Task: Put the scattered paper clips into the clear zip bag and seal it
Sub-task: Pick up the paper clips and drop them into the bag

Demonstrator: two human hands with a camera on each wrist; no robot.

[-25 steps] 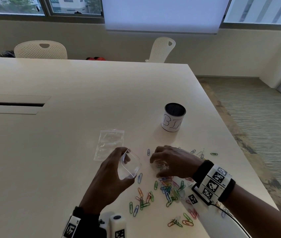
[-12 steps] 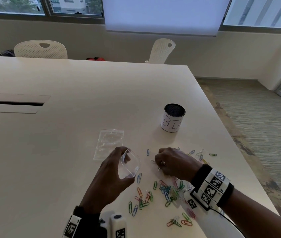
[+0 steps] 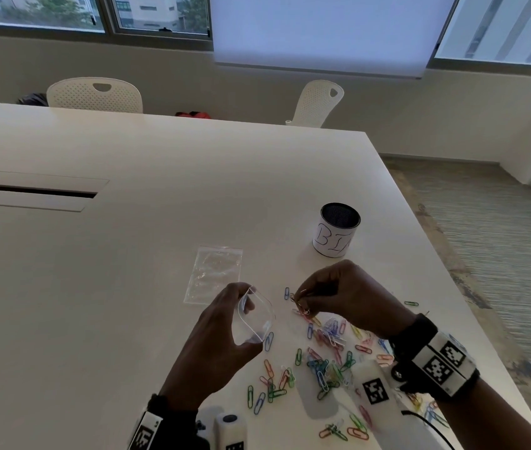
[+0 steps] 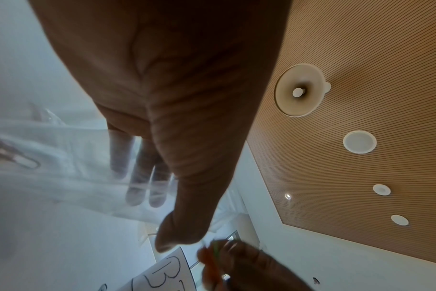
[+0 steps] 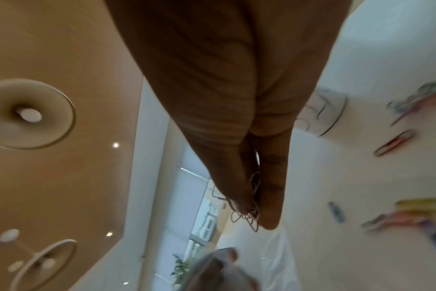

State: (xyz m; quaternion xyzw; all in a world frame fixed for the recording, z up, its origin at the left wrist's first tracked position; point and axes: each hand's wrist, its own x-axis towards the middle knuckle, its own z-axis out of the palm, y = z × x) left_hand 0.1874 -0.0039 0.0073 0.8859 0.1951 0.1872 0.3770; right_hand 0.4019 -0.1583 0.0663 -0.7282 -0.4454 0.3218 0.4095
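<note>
My left hand (image 3: 225,339) holds a clear zip bag (image 3: 255,316) with its mouth spread open, thumb on one side and fingers on the other; the fingers (image 4: 142,177) show through the plastic in the left wrist view. Just right of the bag's mouth, my right hand (image 3: 338,293) is raised off the table and pinches a small bunch of paper clips (image 3: 301,303), also seen between thumb and fingers as clips (image 5: 251,208). Many coloured paper clips (image 3: 325,355) lie scattered on the table in front of and below the right hand.
A second clear zip bag (image 3: 215,274) lies flat on the white table (image 3: 127,287) behind the left hand. A white cup marked "BIN" (image 3: 335,233) stands behind the right hand. The table edge runs along the right, with carpet beyond. Chairs stand at the far side.
My right hand has lifted off the table with a bunch of clips and moved left toward the bag's mouth. The left hand and bag have stayed in place.
</note>
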